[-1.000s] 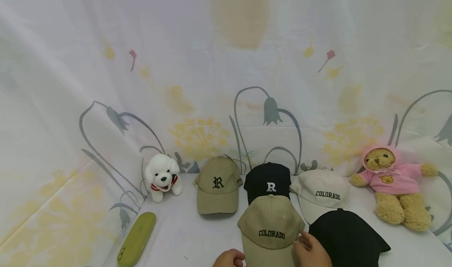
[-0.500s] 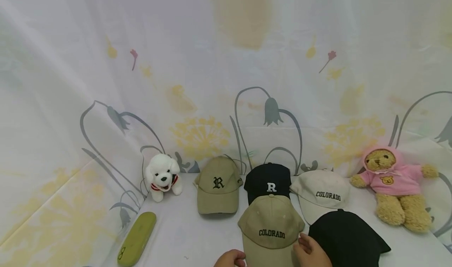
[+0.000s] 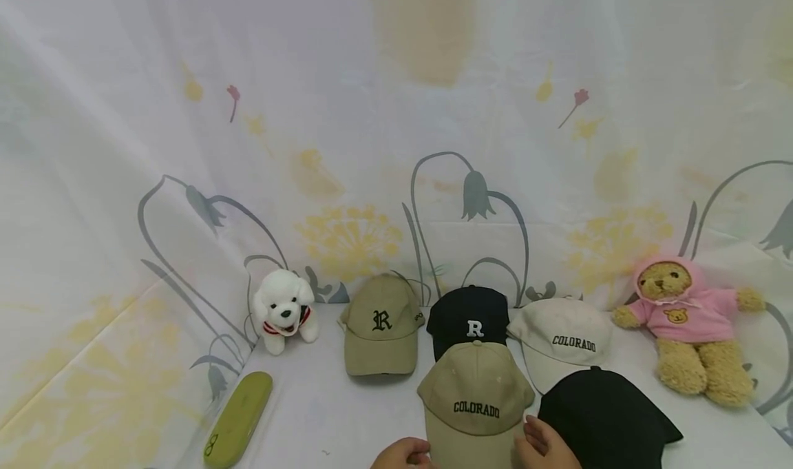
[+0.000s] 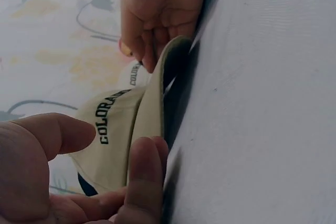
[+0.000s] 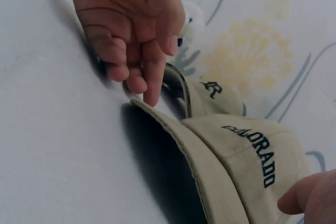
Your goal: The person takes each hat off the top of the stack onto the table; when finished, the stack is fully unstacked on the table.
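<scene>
A khaki cap point(image 3: 476, 386) lettered COLORADO stands at the front middle of the white table, its brim toward me. My left hand point(image 3: 403, 454) is at the brim's left edge; in the right wrist view its fingers hang loosely, fingertips right at the brim. On the cap's other side is my right hand point(image 3: 548, 447), fingers loosely bent beside the brim. Both thumbs stand apart from the fingers, pinching nothing. Behind this cap are a khaki cap point(image 3: 382, 328) with a dark R, a black cap point(image 3: 464, 314) with a white R and a cream COLORADO cap point(image 3: 566, 335).
A plain black cap point(image 3: 601, 421) sits right beside my right hand. At the back left is a white plush dog point(image 3: 279, 310); a teddy bear point(image 3: 688, 324) in a pink hoodie is at the right. A green glasses case point(image 3: 238, 417) lies left. A patterned curtain point(image 3: 347, 111) hangs behind.
My right fingertips have shifted slightly down along the khaki COLORADO cap's side. My left hand and all the caps stay where they were.
</scene>
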{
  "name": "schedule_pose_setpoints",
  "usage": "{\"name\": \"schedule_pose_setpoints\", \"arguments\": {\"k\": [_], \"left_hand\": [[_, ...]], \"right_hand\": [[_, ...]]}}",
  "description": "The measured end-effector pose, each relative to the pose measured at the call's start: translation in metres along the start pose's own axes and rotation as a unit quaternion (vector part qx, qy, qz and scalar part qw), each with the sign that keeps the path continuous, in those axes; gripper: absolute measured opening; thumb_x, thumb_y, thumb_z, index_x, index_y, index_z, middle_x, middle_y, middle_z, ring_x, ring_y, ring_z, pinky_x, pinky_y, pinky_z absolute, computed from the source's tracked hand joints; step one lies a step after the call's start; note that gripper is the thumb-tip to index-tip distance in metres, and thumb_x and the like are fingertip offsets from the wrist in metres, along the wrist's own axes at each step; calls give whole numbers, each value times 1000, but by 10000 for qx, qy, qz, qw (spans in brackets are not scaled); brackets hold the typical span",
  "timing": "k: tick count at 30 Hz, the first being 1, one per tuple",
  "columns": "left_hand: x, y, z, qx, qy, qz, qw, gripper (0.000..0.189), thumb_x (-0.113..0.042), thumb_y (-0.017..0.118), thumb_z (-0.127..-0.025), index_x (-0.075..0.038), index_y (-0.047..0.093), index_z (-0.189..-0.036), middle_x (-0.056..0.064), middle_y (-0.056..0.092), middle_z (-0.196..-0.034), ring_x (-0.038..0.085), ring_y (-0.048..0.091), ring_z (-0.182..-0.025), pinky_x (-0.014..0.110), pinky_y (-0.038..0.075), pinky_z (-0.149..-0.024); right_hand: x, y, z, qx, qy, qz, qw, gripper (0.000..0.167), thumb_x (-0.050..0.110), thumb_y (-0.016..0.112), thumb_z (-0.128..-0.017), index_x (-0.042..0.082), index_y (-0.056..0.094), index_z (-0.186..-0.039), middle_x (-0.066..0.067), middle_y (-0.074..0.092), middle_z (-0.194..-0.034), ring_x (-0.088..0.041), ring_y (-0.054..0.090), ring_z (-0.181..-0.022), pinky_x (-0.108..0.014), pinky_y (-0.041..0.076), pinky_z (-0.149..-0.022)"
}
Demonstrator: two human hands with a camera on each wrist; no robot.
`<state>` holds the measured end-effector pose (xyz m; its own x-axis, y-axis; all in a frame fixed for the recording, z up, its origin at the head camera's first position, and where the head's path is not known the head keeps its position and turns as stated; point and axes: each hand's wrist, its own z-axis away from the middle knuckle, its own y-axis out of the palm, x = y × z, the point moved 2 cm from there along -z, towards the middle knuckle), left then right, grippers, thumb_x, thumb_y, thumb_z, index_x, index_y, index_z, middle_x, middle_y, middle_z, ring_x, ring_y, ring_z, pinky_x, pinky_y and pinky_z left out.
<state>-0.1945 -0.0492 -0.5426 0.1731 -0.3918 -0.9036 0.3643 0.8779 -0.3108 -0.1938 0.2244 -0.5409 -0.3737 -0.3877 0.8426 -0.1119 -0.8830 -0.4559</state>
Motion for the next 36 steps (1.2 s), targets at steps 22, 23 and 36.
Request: {"name": "schedule_pose_setpoints", "arguments": {"k": [22, 23, 36], "left_hand": [[-6, -103, 9, -996, -255, 1005, 9896, 53, -20, 59, -104, 11, 43, -144, 19, 63, -112, 17, 69, -84, 31, 62, -75], [-7, -105, 8, -1103, -242, 1073, 9878, 52, -19, 59, -104, 11, 44, -143, 19, 62, -112, 17, 69, -84, 31, 62, -75], [1, -126, -8, -2047, -179, 1457, 9678, 48, -14, 57, -103, 15, 45, -139, 26, 61, -114, 16, 70, -82, 30, 63, -75]], "right_hand": [[87, -29, 8, 205, -1270, 566, 9901, 61, 35, 58, -107, 2, 43, -156, -21, 55, -151, -40, 56, -135, -50, 55, -102], [91, -28, 7, 211, -1357, 553, 9890, 60, 34, 59, -107, 4, 44, -156, -20, 57, -150, -38, 57, -135, -49, 56, -102], [152, -17, -27, 150, -2681, 903, 9590, 47, 22, 57, -107, 2, 52, -149, -17, 66, -139, -34, 63, -127, -45, 57, -98]]}}
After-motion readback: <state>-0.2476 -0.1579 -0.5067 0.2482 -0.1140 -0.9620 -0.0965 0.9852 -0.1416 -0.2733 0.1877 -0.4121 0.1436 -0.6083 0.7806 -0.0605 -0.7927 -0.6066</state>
